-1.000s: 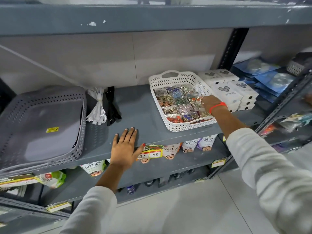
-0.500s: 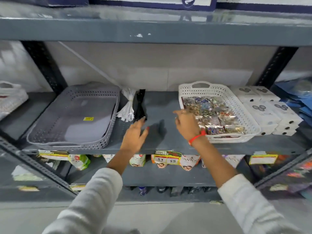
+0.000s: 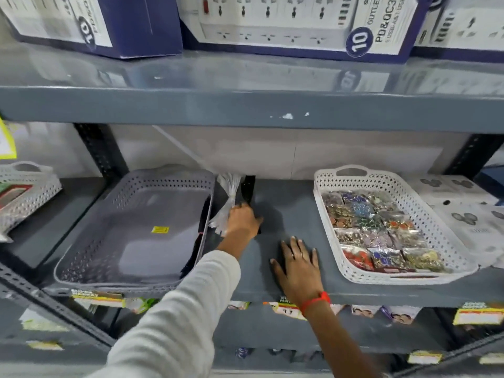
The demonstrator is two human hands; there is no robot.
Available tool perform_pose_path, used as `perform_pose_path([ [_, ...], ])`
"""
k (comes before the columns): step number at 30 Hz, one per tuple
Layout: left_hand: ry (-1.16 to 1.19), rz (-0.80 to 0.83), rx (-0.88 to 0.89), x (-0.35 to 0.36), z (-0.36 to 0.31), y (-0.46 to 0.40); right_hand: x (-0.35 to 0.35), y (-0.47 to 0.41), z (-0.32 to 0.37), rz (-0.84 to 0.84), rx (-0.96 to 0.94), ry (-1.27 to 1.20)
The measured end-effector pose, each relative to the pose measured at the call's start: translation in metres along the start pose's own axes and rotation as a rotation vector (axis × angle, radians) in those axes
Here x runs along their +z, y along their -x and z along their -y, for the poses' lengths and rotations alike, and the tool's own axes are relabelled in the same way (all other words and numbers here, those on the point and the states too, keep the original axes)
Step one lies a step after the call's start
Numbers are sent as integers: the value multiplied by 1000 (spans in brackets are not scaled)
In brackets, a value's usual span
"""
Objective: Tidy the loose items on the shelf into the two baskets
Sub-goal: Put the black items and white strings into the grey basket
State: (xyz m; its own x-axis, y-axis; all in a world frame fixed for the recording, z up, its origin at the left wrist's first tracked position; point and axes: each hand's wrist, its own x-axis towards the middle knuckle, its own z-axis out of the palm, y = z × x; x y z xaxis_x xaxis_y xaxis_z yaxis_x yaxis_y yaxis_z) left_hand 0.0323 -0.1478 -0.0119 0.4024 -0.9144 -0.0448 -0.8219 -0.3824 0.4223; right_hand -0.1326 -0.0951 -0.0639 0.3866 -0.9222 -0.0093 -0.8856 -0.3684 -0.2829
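- Left grip: the left hand (image 3: 243, 220), centre of frame, is curled down over the lower ends of the two loose bundles on the grey metal shelf (image 3: 289, 214). It reads as closing on them, but the fingers are hidden under the hand, so I cannot tell whether it has a firm hold or which bundle it has.
- Right grip: the right hand (image 3: 297, 264), lower centre, lies flat on the bare shelf with fingers spread, holding nothing. An orange band sits at its wrist.
- Loose items: a bundle of white plastic ties (image 3: 227, 197) and a bundle of black plastic ties (image 3: 248, 190) lie side by side on the shelf, just right of the grey perforated plastic basket (image 3: 131, 227) at centre left.
- Grey basket: its floor shows only a small yellow sticker; nothing loose visible inside. A dark strip at its right inner edge cannot be identified.
- White perforated plastic basket (image 3: 392, 227), centre right: filled with small clear packets of coloured beads or trinkets, laid in rows.
- Judgement, done: the white basket appears finished.
- Judgement, left: both tie bundles are not yet in a basket; the grey one beside them is the likely place.
- White boxes (image 3: 463, 214) at far right stand stacked; probably not part of the tidy.
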Motion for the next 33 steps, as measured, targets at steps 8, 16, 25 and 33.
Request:
perform_pose_path([
  [8, -190, 49, -55, 7, -1, -24, 0, -3, -1, -27, 31, 21],
  [16, 316, -176, 35, -29, 5, -13, -2, -1, 1, -46, 21, 46],
  [25, 427, -348, -133, -85, 97, 16, -1, 0, 9, -61, 66, 6],
  [33, 146, 261, -183, -65, 131, 57, -1, 4, 15, -69, 91, -2],
])
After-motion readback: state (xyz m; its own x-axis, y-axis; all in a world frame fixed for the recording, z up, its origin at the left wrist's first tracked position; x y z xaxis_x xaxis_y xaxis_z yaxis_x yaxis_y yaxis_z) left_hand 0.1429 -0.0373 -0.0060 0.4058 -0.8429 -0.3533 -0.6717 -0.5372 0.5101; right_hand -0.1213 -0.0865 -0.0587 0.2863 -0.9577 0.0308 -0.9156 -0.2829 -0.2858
